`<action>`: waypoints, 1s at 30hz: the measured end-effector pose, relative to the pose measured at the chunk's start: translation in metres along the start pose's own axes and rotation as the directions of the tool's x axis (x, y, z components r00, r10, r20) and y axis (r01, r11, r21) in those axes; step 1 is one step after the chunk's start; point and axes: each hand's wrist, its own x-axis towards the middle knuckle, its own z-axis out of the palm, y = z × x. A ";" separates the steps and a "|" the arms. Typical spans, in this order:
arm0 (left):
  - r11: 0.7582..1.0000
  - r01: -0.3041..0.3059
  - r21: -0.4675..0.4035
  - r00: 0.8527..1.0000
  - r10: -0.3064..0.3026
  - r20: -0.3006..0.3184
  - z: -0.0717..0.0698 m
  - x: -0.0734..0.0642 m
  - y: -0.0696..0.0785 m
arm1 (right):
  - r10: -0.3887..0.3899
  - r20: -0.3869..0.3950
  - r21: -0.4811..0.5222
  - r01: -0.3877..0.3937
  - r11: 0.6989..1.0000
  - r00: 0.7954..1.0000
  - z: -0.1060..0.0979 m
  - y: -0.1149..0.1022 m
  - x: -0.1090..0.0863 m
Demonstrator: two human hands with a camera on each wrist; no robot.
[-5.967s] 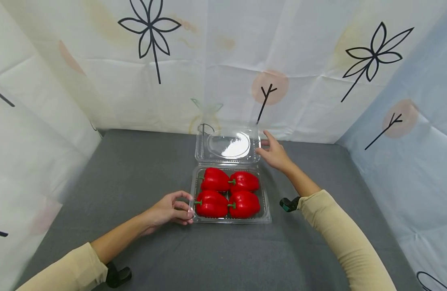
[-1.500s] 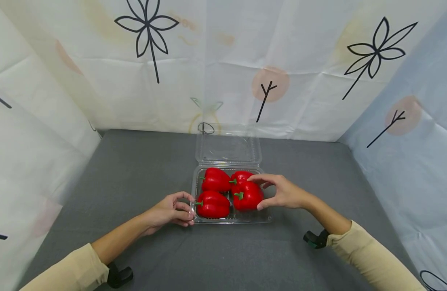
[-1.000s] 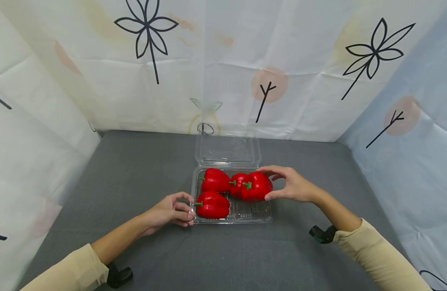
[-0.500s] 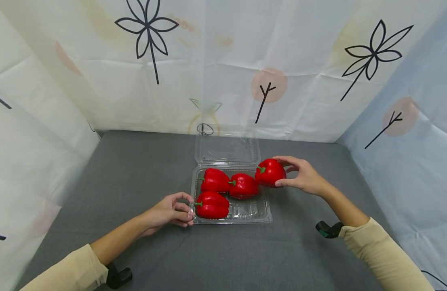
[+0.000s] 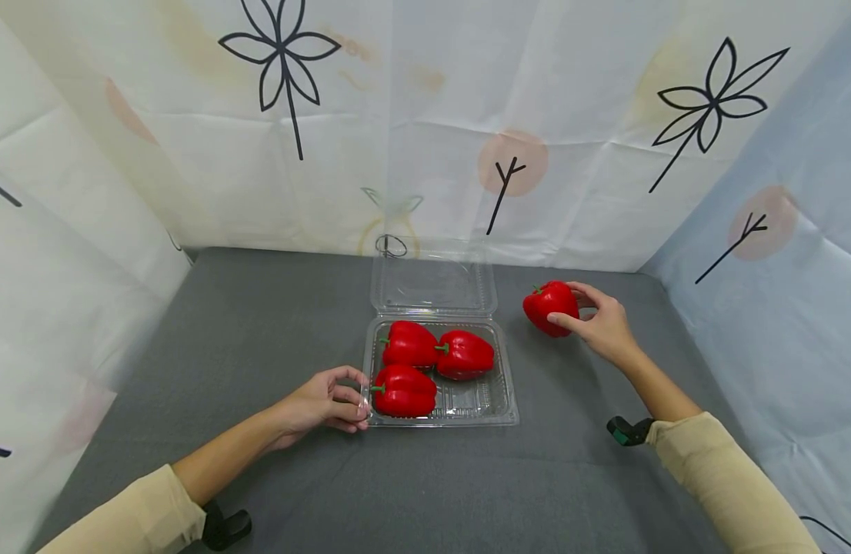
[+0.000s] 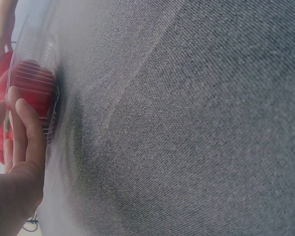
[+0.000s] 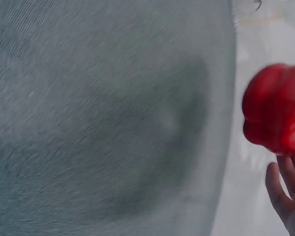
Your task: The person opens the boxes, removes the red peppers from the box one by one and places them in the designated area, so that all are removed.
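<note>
A red bell pepper (image 5: 552,308) with a green stem is gripped between the thumb and fingers of my right hand (image 5: 603,323), right of the clear plastic container. In the right wrist view the pepper (image 7: 275,108) hangs above the grey cloth. My left hand (image 5: 332,400) pinches the left rim of the clear container (image 5: 477,419), thumb on top and fingers along the outer wall in the left wrist view. Three red peppers lie inside: one at back left (image 5: 409,344), one at back right (image 5: 465,355), one at front left (image 5: 405,391). The front right spot is bare.
The container's clear lid (image 5: 432,285) is folded back, standing against the patterned white curtain (image 5: 432,115) at the table's back edge. Grey cloth (image 5: 294,308) covers the table. Curtains also rise on the left and right sides.
My right hand has lifted the front-right pepper out of the container and carried it right and back past the rim. Earlier it was at the lid. My left hand has stayed in place.
</note>
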 end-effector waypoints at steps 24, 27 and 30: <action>1.000 0.001 0.006 1.000 -0.001 -0.002 0.002 -0.001 0.002 | 0.312 -0.194 -0.169 -0.345 0.923 0.930 0.006 0.052 0.009; 1.000 -0.004 0.010 1.000 0.005 -0.001 0.002 -0.002 0.002 | 0.325 -0.193 -0.171 -0.358 0.918 0.926 0.008 0.056 0.008; 1.000 -0.001 0.007 1.000 0.001 -0.005 0.002 -0.001 0.002 | 0.330 -0.195 -0.171 -0.363 0.916 0.924 0.009 0.058 0.008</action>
